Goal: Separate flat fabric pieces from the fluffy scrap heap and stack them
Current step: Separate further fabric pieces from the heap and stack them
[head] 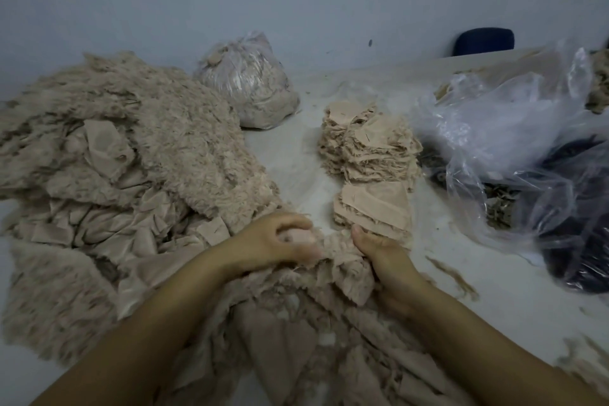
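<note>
Forearms reach in from the bottom edge, cut off above the elbows; between them lies rumpled beige cloth, its folds blurred. The left hand (273, 242) curls its fingers round a tuft at the edge of the fluffy scrap heap (125, 148); the fingertips are smeared by motion. The right hand (384, 262) grips a shaggy fabric strip (346, 269), thumb up, its other fingers hidden beneath the cloth. Just beyond the right thumb stands the stack of flat pieces (370, 155), smooth on top and frayed at the sides, on a pale table (296, 168). To the right, crumpled clear plastic bags (514, 148) veil dark things I cannot identify. Farther back sits a tied bag of scraps (250, 82); behind, a dark chair back (483, 40) against a grey wall.
</note>
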The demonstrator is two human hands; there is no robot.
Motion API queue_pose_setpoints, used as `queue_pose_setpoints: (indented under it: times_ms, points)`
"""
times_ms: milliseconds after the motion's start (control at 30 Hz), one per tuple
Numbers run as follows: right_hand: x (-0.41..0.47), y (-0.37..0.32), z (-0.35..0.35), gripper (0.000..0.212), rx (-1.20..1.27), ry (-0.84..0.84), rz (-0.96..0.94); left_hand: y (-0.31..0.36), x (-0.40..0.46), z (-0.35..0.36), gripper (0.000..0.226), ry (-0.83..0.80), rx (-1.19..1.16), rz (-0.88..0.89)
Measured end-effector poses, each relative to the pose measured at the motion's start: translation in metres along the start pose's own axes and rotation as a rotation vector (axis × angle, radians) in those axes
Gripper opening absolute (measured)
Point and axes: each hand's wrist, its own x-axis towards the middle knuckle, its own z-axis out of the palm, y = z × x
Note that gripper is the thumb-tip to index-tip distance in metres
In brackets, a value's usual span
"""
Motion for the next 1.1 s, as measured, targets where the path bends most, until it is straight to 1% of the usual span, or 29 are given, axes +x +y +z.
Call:
queue_pose_setpoints:
  times_ms: [33, 67, 100, 133, 200, 267, 333, 367, 400, 467, 500, 533, 633, 667, 700, 733, 767, 800, 867, 900, 967, 1033, 1067, 1100]
  points:
    - [-0.001, 0.0, 0.002, 0.042, 0.001, -0.015, -0.017, 0.0, 0.002, 0.006, 0.035, 0.002, 0.167, 0.034]
    - [-0.002, -0.002, 0.004, 0.041, -0.029, -0.035, -0.051, -0.004, 0.005, 0.012, 0.028, 0.029, 0.255, 0.085]
    - [-0.003, -0.006, 0.005, 0.04, -0.098, -0.049, -0.092, -0.003, 0.007, 0.016, 0.02, 0.069, 0.256, 0.11]
    - [-0.004, -0.009, 0.003, 0.041, -0.2, -0.055, -0.131, -0.003, 0.008, 0.017, 0.016, 0.115, 0.192, 0.103]
    - [-0.005, -0.016, -0.005, 0.043, -0.339, -0.081, -0.123, -0.001, 0.006, 0.013, 0.015, 0.197, -0.058, 0.044]
    - [-0.005, -0.022, -0.015, 0.039, -0.316, -0.122, -0.02, 0.001, 0.003, 0.005, 0.018, 0.267, -0.276, -0.019]
    - [-0.008, -0.03, -0.025, 0.03, -0.282, -0.175, 0.092, -0.002, 0.003, -0.001, 0.024, 0.352, -0.345, -0.095]
    - [-0.009, -0.034, -0.03, 0.029, -0.315, -0.219, 0.135, -0.001, 0.004, -0.002, 0.022, 0.36, -0.355, -0.116]
    - [-0.01, -0.038, -0.034, 0.033, -0.396, -0.267, 0.166, -0.003, 0.007, -0.001, 0.019, 0.346, -0.357, -0.111]
    - [-0.009, -0.042, -0.039, 0.048, -0.614, -0.325, 0.19, -0.005, 0.011, 0.004, 0.015, 0.305, -0.378, -0.09]
    - [-0.009, -0.043, -0.038, 0.056, -0.678, -0.319, 0.18, -0.002, 0.012, 0.007, 0.017, 0.28, -0.398, -0.082]
    - [-0.008, -0.043, -0.036, 0.064, -0.691, -0.297, 0.16, -0.004, 0.014, 0.01, 0.02, 0.244, -0.424, -0.06]
    - [-0.002, -0.038, -0.017, 0.084, -0.583, -0.177, 0.037, 0.002, 0.011, 0.016, 0.038, 0.113, -0.484, -0.005]
    - [0.001, -0.034, -0.01, 0.083, -0.554, -0.154, -0.034, 0.001, 0.013, 0.018, 0.036, 0.084, -0.488, 0.018]
    - [0.005, -0.032, -0.004, 0.073, -0.543, -0.152, -0.115, 0.004, 0.011, 0.02, 0.03, 0.071, -0.485, 0.034]
    - [0.008, -0.029, 0.001, 0.053, -0.508, -0.163, -0.191, 0.002, 0.012, 0.021, 0.029, 0.074, -0.458, 0.056]
    - [0.01, -0.028, 0.005, 0.032, -0.428, -0.17, -0.231, 0.003, 0.012, 0.02, 0.036, 0.094, -0.438, 0.061]
    - [0.01, -0.029, 0.007, 0.018, -0.304, -0.171, -0.23, 0.0, 0.013, 0.019, 0.041, 0.122, -0.405, 0.066]
    - [0.011, -0.029, 0.009, 0.015, -0.107, -0.157, -0.192, -0.006, 0.013, 0.017, 0.036, 0.168, -0.318, 0.081]
    - [0.012, -0.03, 0.008, 0.016, -0.084, -0.116, -0.186, -0.007, 0.012, 0.017, 0.032, 0.179, -0.245, 0.102]
    - [0.017, -0.029, 0.003, 0.022, -0.091, 0.016, -0.21, -0.014, 0.015, 0.016, 0.037, 0.218, -0.086, 0.146]
    - [0.018, -0.034, -0.008, 0.024, -0.036, 0.148, -0.224, -0.024, 0.017, 0.012, 0.044, 0.264, 0.032, 0.143]
    - [0.019, -0.036, -0.016, 0.023, -0.047, 0.171, -0.233, -0.026, 0.017, 0.01, 0.043, 0.257, 0.086, 0.136]
    - [0.019, -0.037, -0.022, 0.021, -0.112, 0.156, -0.241, -0.027, 0.017, 0.009, 0.041, 0.228, 0.138, 0.127]
